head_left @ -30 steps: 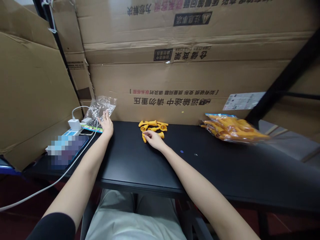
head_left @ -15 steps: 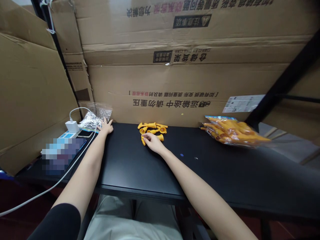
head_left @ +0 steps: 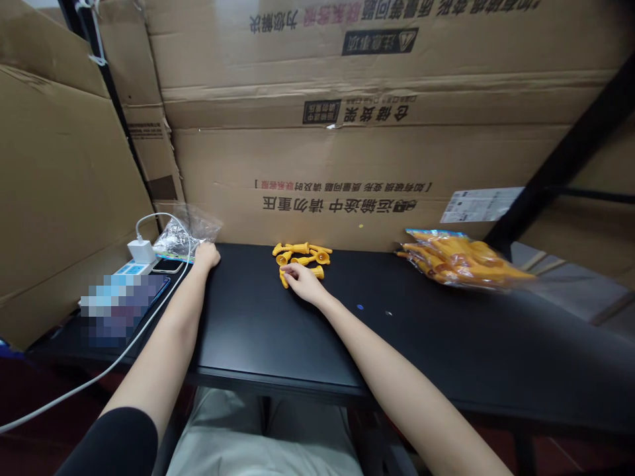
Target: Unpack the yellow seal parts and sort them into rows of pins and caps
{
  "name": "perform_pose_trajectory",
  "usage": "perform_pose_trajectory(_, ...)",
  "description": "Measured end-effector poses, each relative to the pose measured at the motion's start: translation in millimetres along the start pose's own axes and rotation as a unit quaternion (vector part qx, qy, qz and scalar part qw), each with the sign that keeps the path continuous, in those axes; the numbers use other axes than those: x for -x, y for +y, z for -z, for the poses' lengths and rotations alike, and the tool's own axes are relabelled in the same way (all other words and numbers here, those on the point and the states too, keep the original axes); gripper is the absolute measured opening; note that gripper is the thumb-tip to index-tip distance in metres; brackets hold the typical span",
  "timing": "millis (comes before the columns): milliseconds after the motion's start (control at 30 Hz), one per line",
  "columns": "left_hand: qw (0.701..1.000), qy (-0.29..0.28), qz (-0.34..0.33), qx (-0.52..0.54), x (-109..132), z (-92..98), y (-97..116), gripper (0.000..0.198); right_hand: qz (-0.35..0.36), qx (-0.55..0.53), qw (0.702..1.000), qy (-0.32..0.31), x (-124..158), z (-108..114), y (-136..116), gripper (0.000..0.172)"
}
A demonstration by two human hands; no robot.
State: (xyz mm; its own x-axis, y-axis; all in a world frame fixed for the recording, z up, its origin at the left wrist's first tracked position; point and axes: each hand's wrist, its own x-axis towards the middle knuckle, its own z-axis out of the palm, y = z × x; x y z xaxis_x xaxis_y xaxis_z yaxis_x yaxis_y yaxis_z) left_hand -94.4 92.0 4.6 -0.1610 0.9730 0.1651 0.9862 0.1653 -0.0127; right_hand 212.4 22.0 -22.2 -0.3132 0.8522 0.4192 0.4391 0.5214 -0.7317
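My left hand (head_left: 207, 254) is closed at the right edge of a crumpled clear plastic bag (head_left: 181, 231); its fingers look curled round the bag's edge, partly hidden. My right hand (head_left: 301, 281) rests low over the black table, thumb and fingers together on a small orange-yellow plastic piece (head_left: 284, 279). Just beyond those fingers lie several more orange-yellow plastic pieces (head_left: 300, 249), some with flared, cup-like ends and some like thin sticks. Part of one cupped piece (head_left: 317, 272) shows behind the right hand.
A clear bag full of orange-yellow pieces (head_left: 461, 258) lies at the right. On the left are a white charger (head_left: 141, 251), a power strip, phones (head_left: 167, 266) and a white cable (head_left: 143, 334) crossing by my left arm. Cardboard (head_left: 307, 158) walls the back of the black table (head_left: 268, 330).
My left hand's spread fingers have closed at the plastic bag's edge, and the bag has shifted slightly. My right hand stays in place among the yellow pieces.
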Motion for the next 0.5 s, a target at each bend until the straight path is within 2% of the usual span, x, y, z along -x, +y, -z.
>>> perform_pose_trajectory(167,0.999,-0.043,0.029,0.004,-6,-3.1,-5,0.059,0.003,0.003,1.0,-0.001,0,0,-1,0.018)
perform_pose_trajectory(300,0.998,-0.052,0.042,0.005,-7,-3.2,-1,0.063,0.001,0.022,1.0,0.002,-1,1,1,0.018)
perform_pose_trajectory(400,0.999,-0.033,0.041,0.006,-3,-3.8,3,0.061,-0.004,0.051,0.999,0.013,-1,3,3,0.019)
perform_pose_trajectory(500,0.999,0.027,0.027,0.009,3,-4.1,5,0.056,-0.028,0.091,0.995,0.025,-2,6,5,0.02)
